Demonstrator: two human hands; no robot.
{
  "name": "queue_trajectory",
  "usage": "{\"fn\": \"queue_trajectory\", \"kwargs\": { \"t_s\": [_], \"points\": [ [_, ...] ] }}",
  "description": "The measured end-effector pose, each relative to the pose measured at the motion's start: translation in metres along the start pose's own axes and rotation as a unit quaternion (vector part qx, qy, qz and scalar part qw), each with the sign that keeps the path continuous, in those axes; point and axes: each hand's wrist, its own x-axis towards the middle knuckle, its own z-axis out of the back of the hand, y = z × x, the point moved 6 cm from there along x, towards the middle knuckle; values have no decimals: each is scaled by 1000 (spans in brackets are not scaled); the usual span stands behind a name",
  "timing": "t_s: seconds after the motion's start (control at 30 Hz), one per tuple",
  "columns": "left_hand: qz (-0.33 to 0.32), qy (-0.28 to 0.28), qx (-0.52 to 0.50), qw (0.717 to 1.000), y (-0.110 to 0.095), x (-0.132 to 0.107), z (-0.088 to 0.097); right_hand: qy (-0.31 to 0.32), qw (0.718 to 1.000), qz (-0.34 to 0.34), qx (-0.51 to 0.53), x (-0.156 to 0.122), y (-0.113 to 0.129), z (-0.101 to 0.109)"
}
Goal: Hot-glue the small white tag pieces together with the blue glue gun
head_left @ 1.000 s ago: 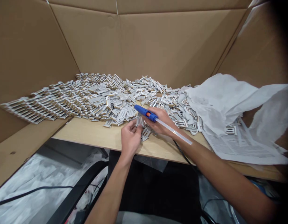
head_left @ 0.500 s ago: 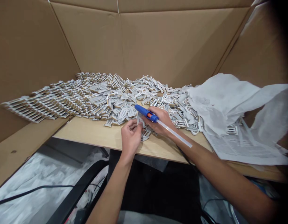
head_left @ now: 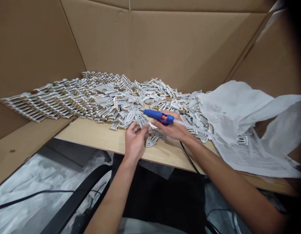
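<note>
- Right hand (head_left: pixel 173 130) clenches a blue hot glue gun (head_left: pixel 158 116), its clear glue stick (head_left: pixel 186 126) pointing right.
- Left hand (head_left: pixel 134 141) reaches a white card cutout (head_left: pixel 142 120) at frame centre; whether it grips, I cannot tell.
- Neat overlapping rows (head_left: pixel 55 100) fill the left, seemingly finished.
- A loose heap (head_left: pixel 160 91) remains centre-right, against crumpled white paper (head_left: pixel 228 113).

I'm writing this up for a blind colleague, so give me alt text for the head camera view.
The right hand grips a blue hot glue gun over a wooden tabletop, while the left hand touches a small white cut-out piece. A large spread of white and brown cut-out pieces lies behind them, backed by cardboard walls, with crumpled white paper to the right.
</note>
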Motion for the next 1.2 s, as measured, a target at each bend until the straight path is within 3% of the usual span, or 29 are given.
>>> {"fn": "queue_trajectory", "kwargs": {
  "t_s": [0.17, 0.57, 0.9, 1.07, 1.2],
  "points": [
    [2, -1, -2, 1000, -1, 1, 1, 33, 999, -22, -11, 1, -5, 0],
    [22, -10, -58, 998, -1, 1, 0, 29, 999, -40, -13, 3, -6, 2],
    [24, 14, -21, 999, 3, 2, 0, 27, 997, -78, -11, 2, -13, 2],
    [46, 26, -34, 998, 7, 3, 1, 37, 998, -41, -12, 2, -9, 3],
    [51, 9, -55, 997, 6, 4, 0, 100, 995, -13, -18, 2, -8, -2]
  ]
}}
